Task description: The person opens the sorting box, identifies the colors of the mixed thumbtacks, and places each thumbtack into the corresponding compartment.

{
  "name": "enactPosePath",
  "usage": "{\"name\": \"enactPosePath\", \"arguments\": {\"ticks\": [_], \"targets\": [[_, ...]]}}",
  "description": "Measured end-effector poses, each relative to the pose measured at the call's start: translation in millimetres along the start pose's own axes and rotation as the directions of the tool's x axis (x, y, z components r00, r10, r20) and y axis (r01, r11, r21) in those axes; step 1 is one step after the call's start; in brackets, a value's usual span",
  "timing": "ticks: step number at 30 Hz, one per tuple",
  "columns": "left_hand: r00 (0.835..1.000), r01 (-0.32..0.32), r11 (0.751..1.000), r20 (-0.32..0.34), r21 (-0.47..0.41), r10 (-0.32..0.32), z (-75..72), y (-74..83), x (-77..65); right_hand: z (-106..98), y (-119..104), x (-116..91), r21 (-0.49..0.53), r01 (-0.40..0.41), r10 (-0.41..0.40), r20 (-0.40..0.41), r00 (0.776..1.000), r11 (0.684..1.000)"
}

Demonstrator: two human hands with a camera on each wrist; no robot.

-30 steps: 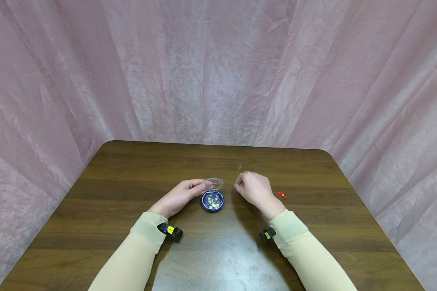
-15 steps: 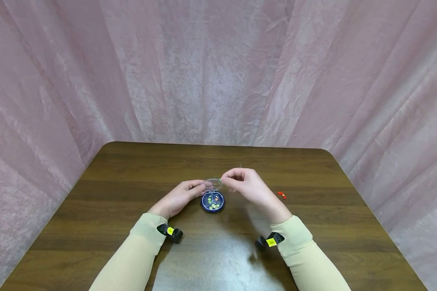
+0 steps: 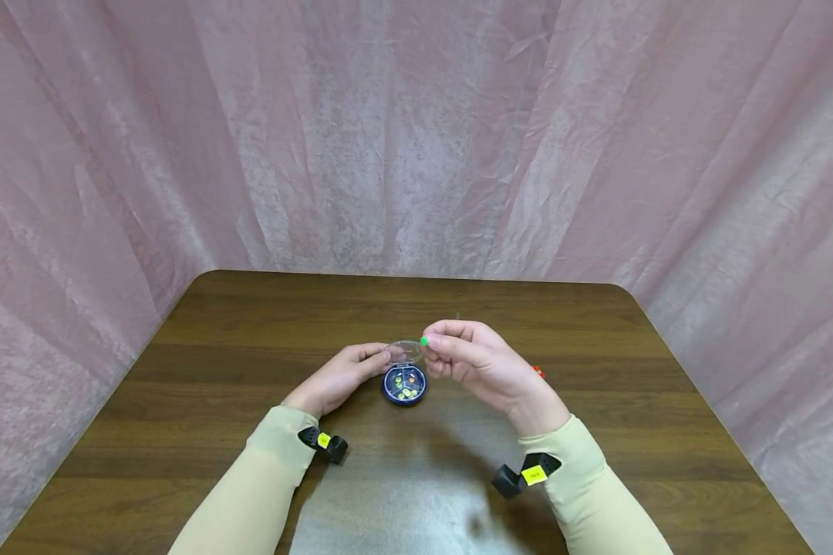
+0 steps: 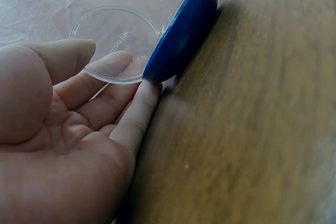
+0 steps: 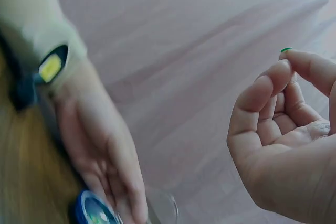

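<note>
Near side: the table (image 3: 597,331) is brown with a wood grain, with a pale glare on its near middle part. Two pale sleeves (image 3: 250,478) reach in over it, each bearing a black wrist camera (image 3: 507,482).

Midway stands a blue case (image 3: 404,401), flat on the table, its divided interior holding small yellowish, green and orange pieces. Its clear lid (image 3: 409,351) is raised at the far side. The left hand (image 3: 342,374), left of the case, pinches the lid's left edge, thumb on one side and fingers on the other. The right hand (image 3: 486,366) pinches a green piece (image 3: 424,341) between thumb and index fingertips, clear of the table and near the lid's right edge. Farther right, red pieces (image 3: 538,371) lie on the table, partly hidden by the right wrist.

Far side: a pink curtain with a crushed sheen spans the full width beyond the table.

Writing: the cameras' yellow labels (image 3: 534,475) are too small to read; lettering on the lid shows but cannot be read with certainty.
</note>
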State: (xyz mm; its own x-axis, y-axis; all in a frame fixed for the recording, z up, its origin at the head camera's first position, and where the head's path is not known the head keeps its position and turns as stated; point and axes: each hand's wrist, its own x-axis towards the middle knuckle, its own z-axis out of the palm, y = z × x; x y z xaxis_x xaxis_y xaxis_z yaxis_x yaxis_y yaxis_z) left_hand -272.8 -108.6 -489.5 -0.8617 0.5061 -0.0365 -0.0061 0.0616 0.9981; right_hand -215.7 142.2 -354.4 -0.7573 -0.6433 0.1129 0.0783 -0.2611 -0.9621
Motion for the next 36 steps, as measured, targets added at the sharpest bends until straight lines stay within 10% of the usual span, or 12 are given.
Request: {"name": "enactPosePath", "arguments": {"ticks": [17,21,24,26,29,32,36], "targets": [[1.0,-0.029,1.0,0.001,0.006,0.029,0.7,0.5,-1.0,13,-12,-9,0.128,0.026,-0.051,0.201,0.978,0.991],[1.0,-0.025,1.0,0.003,0.003,0.025,1.0,0.7,-0.8,10,-8,-8,-0.008,0.041,-0.04,0.11,0.993,0.999],[1.0,-0.012,1.0,0.005,-0.006,0.012,1.1,1.2,-0.6,7,0,-3,-0.31,0.021,-0.032,-0.03,0.999,0.951],[1.0,-0.008,1.0,0.005,-0.008,0.008,1.2,1.6,-0.7,5,10,2,-0.58,-0.02,-0.057,-0.113,0.992,0.814],[1.0,-0.015,1.0,-0.001,-0.024,0.015,1.5,1.5,-0.6,3,29,13,-0.89,-0.082,-0.127,-0.155,0.98,0.448],[1.0,-0.028,0.999,-0.007,-0.044,0.028,1.8,1.0,-0.4,2,51,23,-0.992,-0.083,-0.196,-0.1,0.975,0.097],[1.0,-0.027,0.998,-0.017,-0.053,0.026,2.2,0.4,-0.3,2,72,33,-0.989,-0.051,-0.237,-0.017,0.971,-0.141]]}}
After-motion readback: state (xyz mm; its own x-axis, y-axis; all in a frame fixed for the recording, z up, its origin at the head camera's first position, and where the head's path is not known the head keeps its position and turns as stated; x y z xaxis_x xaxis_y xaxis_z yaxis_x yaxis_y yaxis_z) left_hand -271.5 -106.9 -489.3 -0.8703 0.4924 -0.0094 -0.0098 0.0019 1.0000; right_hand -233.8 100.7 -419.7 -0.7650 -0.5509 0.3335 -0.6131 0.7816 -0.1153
